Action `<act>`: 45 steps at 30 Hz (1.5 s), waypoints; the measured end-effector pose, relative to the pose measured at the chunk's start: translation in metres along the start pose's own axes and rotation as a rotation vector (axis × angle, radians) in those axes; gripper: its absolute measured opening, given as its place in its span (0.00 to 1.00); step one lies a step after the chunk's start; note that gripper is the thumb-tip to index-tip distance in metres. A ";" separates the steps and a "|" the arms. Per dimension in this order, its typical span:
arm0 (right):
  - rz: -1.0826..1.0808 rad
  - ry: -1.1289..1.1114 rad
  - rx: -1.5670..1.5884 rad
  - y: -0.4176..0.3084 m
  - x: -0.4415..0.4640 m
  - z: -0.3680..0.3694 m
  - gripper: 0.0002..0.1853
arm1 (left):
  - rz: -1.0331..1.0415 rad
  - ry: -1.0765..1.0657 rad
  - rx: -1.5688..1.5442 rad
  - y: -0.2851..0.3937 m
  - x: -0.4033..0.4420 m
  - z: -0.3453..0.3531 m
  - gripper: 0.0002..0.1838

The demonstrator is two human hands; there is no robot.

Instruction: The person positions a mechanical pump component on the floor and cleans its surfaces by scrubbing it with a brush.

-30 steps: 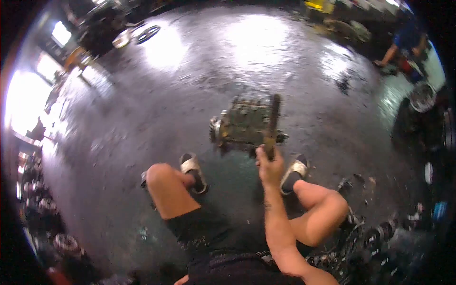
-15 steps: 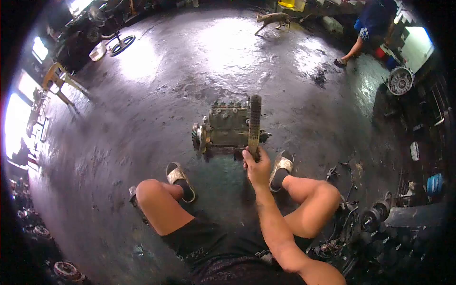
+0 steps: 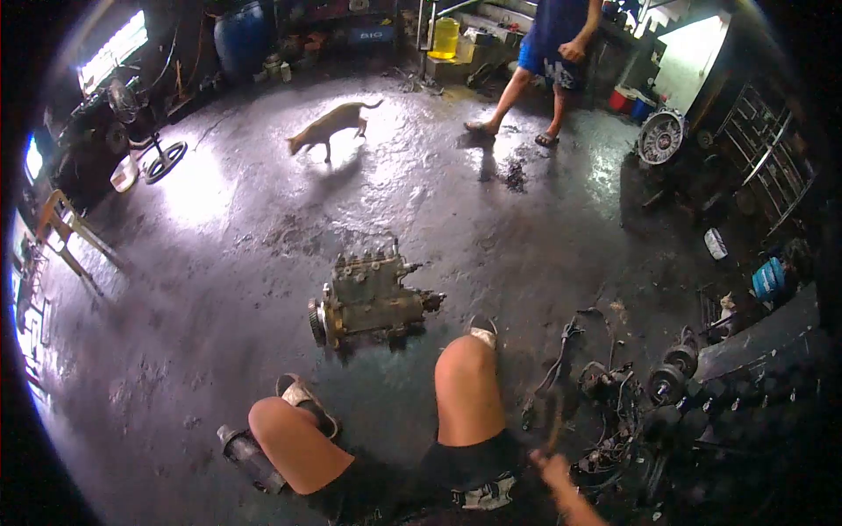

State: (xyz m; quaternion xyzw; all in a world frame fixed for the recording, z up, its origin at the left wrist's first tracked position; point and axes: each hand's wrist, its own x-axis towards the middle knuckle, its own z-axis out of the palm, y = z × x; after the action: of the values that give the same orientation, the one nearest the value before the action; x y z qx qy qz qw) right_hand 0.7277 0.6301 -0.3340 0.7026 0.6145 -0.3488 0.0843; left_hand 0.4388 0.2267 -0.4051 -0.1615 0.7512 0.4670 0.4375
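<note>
My right hand, closed and slightly blurred, is low on the right beside my thigh. A long brush-like tool points up from it, narrow and blurred from this angle. An oily metal pump-like machine part rests on the floor beyond my feet, apart from my hand, its gear wheel on the left end. A dark cylindrical part lies beside my left leg. My left hand is out of view.
Cables and metal parts crowd the floor at right. A cat and another person are farther back. A small cat sits near a blue container. A wooden chair frame stands left.
My right hand has moved from in front of the machine part down to the right with the tool. The view has shifted. The walking cat has moved left, and the other person stands farther left.
</note>
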 end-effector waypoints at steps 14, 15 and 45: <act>-0.497 -0.216 -0.053 0.082 0.131 0.094 0.23 | 0.041 0.063 -0.167 0.000 0.019 0.000 0.18; -0.392 -0.193 0.108 0.066 0.127 0.078 0.22 | 0.040 0.071 -0.180 -0.006 0.017 -0.001 0.17; -1.525 -0.068 -0.555 -0.428 0.025 -0.038 0.12 | -0.116 0.078 0.248 -0.180 -0.019 -0.017 0.27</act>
State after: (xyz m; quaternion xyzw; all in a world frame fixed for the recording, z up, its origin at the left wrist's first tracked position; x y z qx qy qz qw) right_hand 0.3474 0.7697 -0.1875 0.0332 0.9854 -0.1665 0.0134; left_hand 0.5580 0.1168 -0.4870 -0.1675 0.8090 0.3379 0.4508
